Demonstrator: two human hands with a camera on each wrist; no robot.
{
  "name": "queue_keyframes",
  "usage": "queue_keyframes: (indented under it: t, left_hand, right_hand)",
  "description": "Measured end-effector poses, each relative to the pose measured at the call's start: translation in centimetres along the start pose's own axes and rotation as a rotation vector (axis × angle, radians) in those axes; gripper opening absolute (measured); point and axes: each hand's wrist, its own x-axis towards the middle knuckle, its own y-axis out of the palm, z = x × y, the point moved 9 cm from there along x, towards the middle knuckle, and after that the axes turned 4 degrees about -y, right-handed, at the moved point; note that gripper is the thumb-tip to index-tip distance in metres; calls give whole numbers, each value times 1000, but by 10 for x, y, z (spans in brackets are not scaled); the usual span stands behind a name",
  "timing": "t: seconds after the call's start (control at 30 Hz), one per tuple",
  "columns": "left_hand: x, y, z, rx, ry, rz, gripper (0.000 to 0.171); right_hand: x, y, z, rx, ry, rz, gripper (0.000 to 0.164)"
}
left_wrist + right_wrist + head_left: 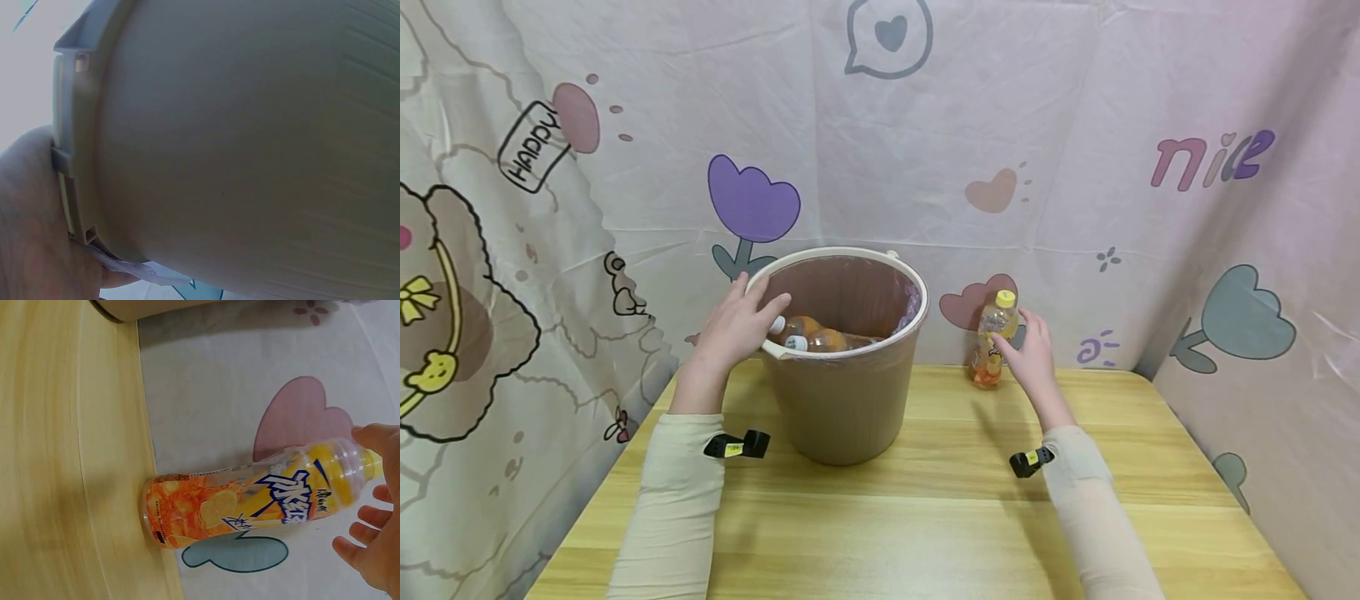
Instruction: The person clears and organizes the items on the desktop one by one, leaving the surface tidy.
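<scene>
A brown plastic bin (pixel 842 408) with a pale rim stands on the table, lined with a clear bag. Several bottles with orange labels lie inside, one showing a white-capped neck (pixel 796 342). My left hand (pixel 733 329) rests over the bin's left rim, fingers spread and the thumb over the opening. In the left wrist view the bin's outer wall (pixel 231 137) fills most of the picture. At the table's back edge a yellow-capped drink bottle (pixel 250 500) stands upright. My right hand (pixel 1030 354) is beside its upper part, thumb and loosely bent fingers apart around the neck.
The wooden table (pixel 910 533) ends at a printed cloth backdrop (pixel 880 167) behind the bin and the bottle. Cloth also hangs along the left and right sides. A small black camera sits on each wrist.
</scene>
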Motion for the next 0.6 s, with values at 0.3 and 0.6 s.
queue_keyframes:
  t: [0.3, 0.6]
  left_hand:
    - [0, 0, 0, -2, 10, 13, 81]
    - [0, 0, 0, -3, 6, 9, 80]
  right_hand:
    - [15, 11, -9, 2, 61, 31, 83]
    - [23, 20, -15, 21, 103, 46, 90]
